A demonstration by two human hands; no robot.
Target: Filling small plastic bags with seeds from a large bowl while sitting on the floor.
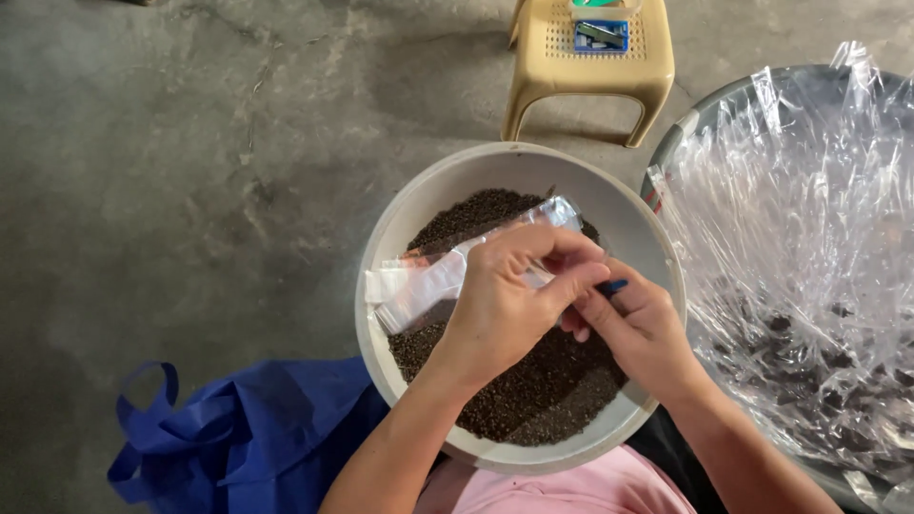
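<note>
A grey round basin (628, 224) rests on my lap, filled with dark small seeds (533, 390). Over it my left hand (505, 305) pinches a stack of small clear plastic packets (428, 281) that stretches left and up across the basin. My right hand (638, 328) meets the left at the fingertips and grips a small dark blue object (614, 285), mostly hidden by the fingers.
A tan plastic stool (590, 67) with a small blue box (602, 36) on it stands beyond the basin. A large tub lined with crinkled clear plastic (809, 247) sits at the right. A blue cloth bag (248, 438) lies on the concrete floor at lower left.
</note>
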